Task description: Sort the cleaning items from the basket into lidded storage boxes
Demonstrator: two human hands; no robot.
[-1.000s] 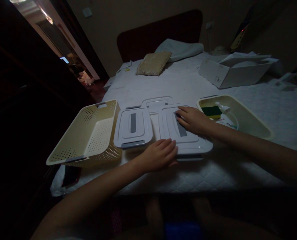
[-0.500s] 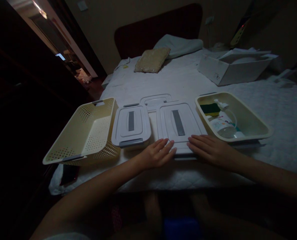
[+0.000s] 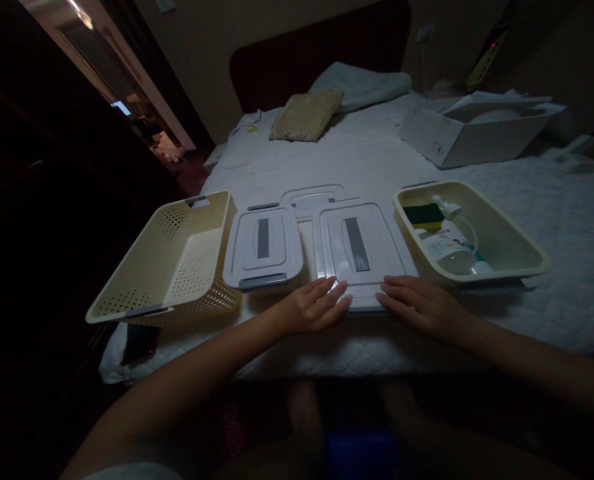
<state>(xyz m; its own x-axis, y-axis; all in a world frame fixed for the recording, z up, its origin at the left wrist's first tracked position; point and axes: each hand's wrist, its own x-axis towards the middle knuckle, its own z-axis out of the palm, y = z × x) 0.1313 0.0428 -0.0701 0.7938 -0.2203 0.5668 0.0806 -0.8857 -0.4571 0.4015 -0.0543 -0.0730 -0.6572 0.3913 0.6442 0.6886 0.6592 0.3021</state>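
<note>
Both hands rest on the near edge of a white lid (image 3: 379,230) with a grey handle strip. My left hand (image 3: 314,305) lies flat on its near left corner, fingers extended. At the near right corner lies my right hand (image 3: 421,301), its fingers also stretched out. Left of this lid stands a smaller lidded storage box (image 3: 249,243) with grey latches. On the right, a cream bin (image 3: 519,247) holds a green-and-yellow sponge (image 3: 423,215) and a clear pump bottle (image 3: 449,250). Behind the lids lies another white lid (image 3: 309,197).
An open cream basket (image 3: 151,267) with perforated sides stands at the left, beside a dark phone-like object (image 3: 139,341) near the bed's edge. Farther back on the bed (image 3: 361,157) are a beige cushion (image 3: 307,115), a pale pillow (image 3: 361,87) and a white carton (image 3: 469,143) with papers.
The view has shifted slightly. Both hands stay on the lid's near edge, with little movement.
</note>
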